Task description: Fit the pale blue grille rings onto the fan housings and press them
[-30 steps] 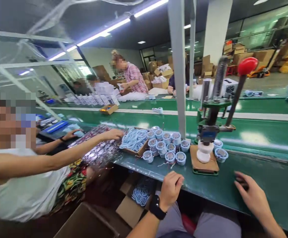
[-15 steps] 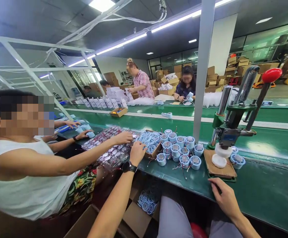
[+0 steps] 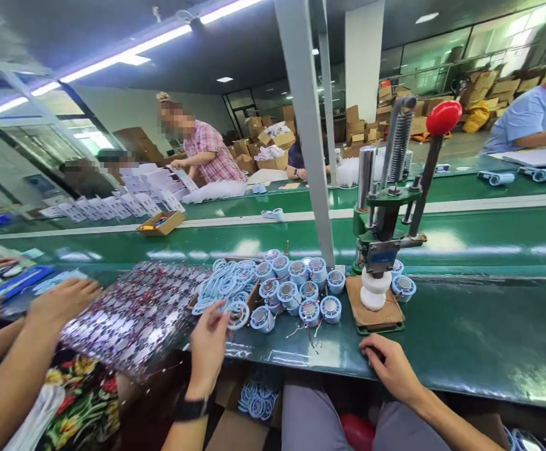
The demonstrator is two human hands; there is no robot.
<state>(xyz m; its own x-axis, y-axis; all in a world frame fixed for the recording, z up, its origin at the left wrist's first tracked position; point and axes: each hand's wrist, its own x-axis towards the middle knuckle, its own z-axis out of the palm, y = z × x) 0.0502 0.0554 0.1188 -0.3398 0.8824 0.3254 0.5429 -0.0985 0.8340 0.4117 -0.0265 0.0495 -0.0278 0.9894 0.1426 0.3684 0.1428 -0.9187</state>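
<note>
My left hand [image 3: 208,343] pinches a round light-blue part [image 3: 238,315] by its edge, in front of a cardboard box filled with light-blue rings [image 3: 228,280]. Just right of it, several light-blue cylindrical units [image 3: 289,293] with silvery round tops and thin wires are clustered, some stacked. My right hand [image 3: 390,365] rests on the table's front edge, holding nothing, with thumb and forefinger apart. Beyond that hand stands a hand press [image 3: 381,250] with a red-knobbed lever. Its white upper die is down close to the white lower die [image 3: 373,298] on a brown base plate.
At left, a co-worker's hand [image 3: 64,300] hovers by a sheet of wired metallic parts [image 3: 136,313]. A grey post [image 3: 308,138] rises behind the units. Below the table, an open carton [image 3: 238,429] sits near more blue rings [image 3: 258,401]. Other people work across the green bench.
The view has swung right. My left hand has come away from the ring box with the round part in its fingers. The co-worker's arm has drawn back left; my right hand stays at the edge.
</note>
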